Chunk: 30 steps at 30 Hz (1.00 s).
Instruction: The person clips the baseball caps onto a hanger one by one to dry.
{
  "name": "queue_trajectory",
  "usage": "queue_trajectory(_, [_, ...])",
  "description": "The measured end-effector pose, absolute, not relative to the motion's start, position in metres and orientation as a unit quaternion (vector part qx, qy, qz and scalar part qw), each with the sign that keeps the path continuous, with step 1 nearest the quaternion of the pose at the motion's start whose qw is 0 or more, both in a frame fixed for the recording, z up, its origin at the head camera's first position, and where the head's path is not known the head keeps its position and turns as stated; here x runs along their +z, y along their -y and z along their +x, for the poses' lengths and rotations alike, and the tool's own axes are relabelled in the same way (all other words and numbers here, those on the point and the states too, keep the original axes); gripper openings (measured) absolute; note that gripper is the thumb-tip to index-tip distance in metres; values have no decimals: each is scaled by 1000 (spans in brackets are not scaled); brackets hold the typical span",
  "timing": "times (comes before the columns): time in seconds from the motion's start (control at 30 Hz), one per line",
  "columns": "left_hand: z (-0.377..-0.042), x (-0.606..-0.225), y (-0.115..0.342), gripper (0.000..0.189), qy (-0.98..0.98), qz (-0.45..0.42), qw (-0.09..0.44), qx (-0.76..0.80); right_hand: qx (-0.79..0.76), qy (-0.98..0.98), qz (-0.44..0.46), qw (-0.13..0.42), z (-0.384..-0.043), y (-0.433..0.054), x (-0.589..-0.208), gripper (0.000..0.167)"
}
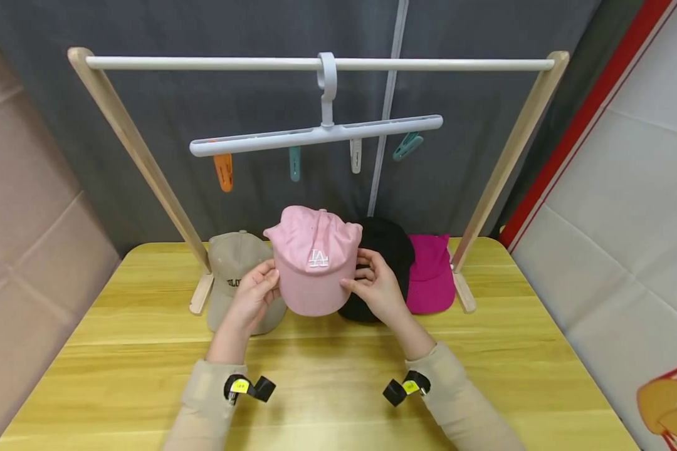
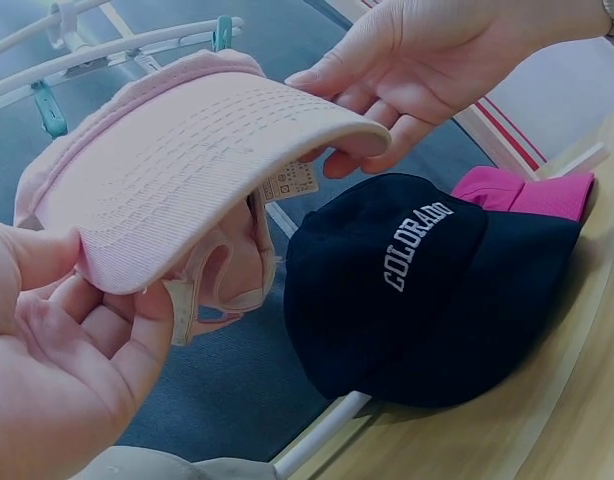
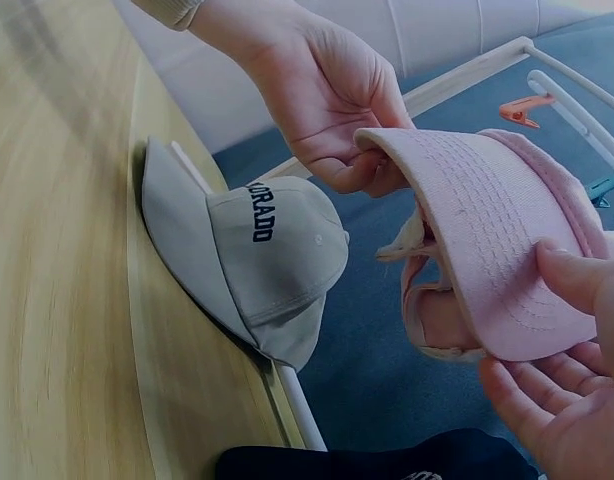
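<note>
A pink baseball cap (image 1: 316, 291) with white LA letters is held up in front of me, its brim toward me. My left hand (image 1: 255, 293) pinches the left edge of the brim between thumb and fingers. On the opposite edge, my right hand (image 1: 379, 288) grips the brim the same way. In the left wrist view the strap opening and a white label (image 2: 290, 181) show under the pink cap. Behind it on the table sit a beige cap (image 1: 231, 260) at left, a black cap (image 1: 395, 250) lettered COLORADO (image 2: 417, 245), and a magenta cap (image 1: 430, 275) at right.
Over the table (image 1: 316, 388) stands a rack with a white bar (image 1: 214, 63) and wooden legs (image 1: 146, 160). From the bar hangs a white hanger (image 1: 316, 134), tilted, with an orange clip (image 1: 224, 172), two teal clips (image 1: 294, 164) and a white clip (image 1: 355, 156).
</note>
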State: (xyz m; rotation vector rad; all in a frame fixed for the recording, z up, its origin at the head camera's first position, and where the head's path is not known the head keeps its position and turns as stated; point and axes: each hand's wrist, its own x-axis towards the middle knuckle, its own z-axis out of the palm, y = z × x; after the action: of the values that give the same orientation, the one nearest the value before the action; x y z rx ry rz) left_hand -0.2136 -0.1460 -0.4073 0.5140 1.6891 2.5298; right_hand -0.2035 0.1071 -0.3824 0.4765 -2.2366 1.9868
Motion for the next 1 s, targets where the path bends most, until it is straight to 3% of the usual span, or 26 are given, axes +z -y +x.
queue_trajectory(0.13, [-214, -408, 145, 23, -540, 173, 24, 823, 646, 742, 165, 61, -211, -111, -393, 61])
queue_trajectory(0.67, [-212, -409, 143, 26, -523, 146, 0, 840, 613, 762, 185, 99, -214, -119, -377, 35])
queue_trajectory(1.0, [-213, -408, 140, 27, -520, 150, -5, 841, 636, 739, 159, 154, -197, -109, -331, 32])
